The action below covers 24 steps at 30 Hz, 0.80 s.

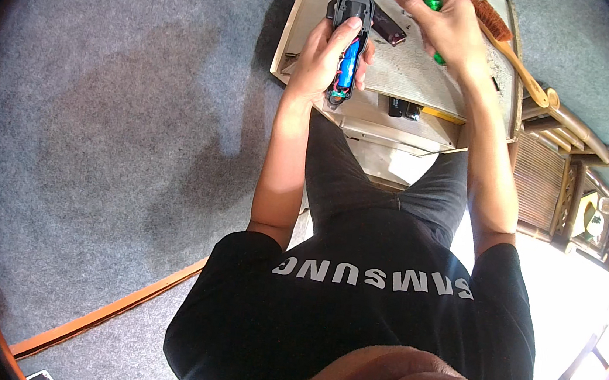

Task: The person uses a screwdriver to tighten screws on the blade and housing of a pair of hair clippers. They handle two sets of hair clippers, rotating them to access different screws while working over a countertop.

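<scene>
Here's the black, oblong hair clipper (354,8), raised above the left side of the pale wooden desk (427,80), its casing open on a blue cylindrical cell (348,68) and thin reddish wires. The left hand's (318,61) fingers grip it, thumb on top; the right hand's (455,31) fingers clasp a green-handled screwdriver (432,2). Best, I'd say: body steady, metal tip off those wires! Its long axis runs nearly straight away from the person, blade end farthest. Just right lies a dark, oblong panel (390,30); farther right, a brown-bristled brush (491,20).
</scene>
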Motion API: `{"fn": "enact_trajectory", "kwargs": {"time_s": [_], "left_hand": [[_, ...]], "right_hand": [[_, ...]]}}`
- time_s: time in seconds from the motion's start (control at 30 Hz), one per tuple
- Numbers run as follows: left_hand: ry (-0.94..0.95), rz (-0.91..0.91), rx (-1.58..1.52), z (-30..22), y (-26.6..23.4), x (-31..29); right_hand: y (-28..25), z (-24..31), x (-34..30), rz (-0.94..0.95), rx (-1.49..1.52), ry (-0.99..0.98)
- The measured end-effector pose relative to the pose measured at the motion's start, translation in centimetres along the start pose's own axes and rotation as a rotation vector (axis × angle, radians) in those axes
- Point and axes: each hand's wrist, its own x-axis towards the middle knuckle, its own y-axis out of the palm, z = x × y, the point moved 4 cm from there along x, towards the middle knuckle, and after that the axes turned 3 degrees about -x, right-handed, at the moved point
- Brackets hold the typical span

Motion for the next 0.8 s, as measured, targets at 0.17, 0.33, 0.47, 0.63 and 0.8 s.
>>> {"fn": "enact_trajectory", "kwargs": {"time_s": [0.17,0.33,0.47,0.63,0.8], "left_hand": [[-0.052,0.032,0.013,-0.4,-0.2,-0.2],[-0.102,0.058,-0.008,-0.3,-0.4,0.1],[-0.112,0.08,-0.097,0.4,-1.2,0.3],[-0.112,0.089,-0.097,-0.1,-0.8,0.2],[-0.097,0.082,-0.053,-0.2,-0.7,0.2]], "right_hand": [[6.8,-3.3,0.3,-0.404,-0.026,-0.606],[7.1,-4.6,1.5,-0.528,-0.131,-0.728],[8.0,-4.3,0.7,-0.583,-0.15,-0.843],[8.0,-4.0,-0.1,-0.647,-0.293,-0.814],[8.4,-3.7,-0.4,-0.62,-0.243,-0.901]]}}
